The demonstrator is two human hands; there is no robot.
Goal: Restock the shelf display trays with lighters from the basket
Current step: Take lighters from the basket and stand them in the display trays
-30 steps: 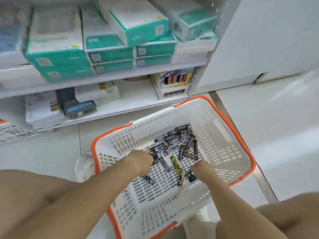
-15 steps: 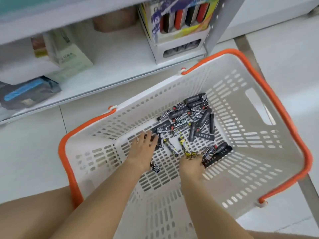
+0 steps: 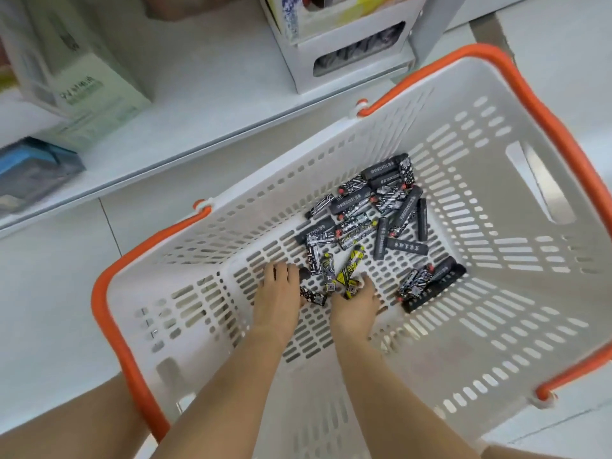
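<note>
Change: both hands sit a little lower in the basket than half a second ago, and the right hand now has yellow lighters under its fingers; the view has closed in.
Basket (image 3: 516, 342): white slotted plastic with an orange rim, on the pale floor, filling the centre and right of the frame.
Lighters (image 3: 381, 210): slim black sticks with white printed patterns and digits, some with small red tips, heaped loosely at upper centre of the basket floor; a smaller cluster (image 3: 430, 283) lies to the right of the hands.
Yellow lighters (image 3: 351, 265): two yellow-and-black patterned ones, angled, just above the right hand.
Left hand (image 3: 278, 299): palm down on the basket floor, fingers curled onto a dark lighter at its fingertips; the hold itself cannot be told.
Right hand (image 3: 356, 304): fingers curled round the lower ends of the yellow lighters.
Display tray (image 3: 351, 44): white carton on the shelf (image 3: 198, 104), top centre, dark lighters visible through its front opening.
Boxes (image 3: 82, 91): pale green carton at upper left, blue pack beneath it.
</note>
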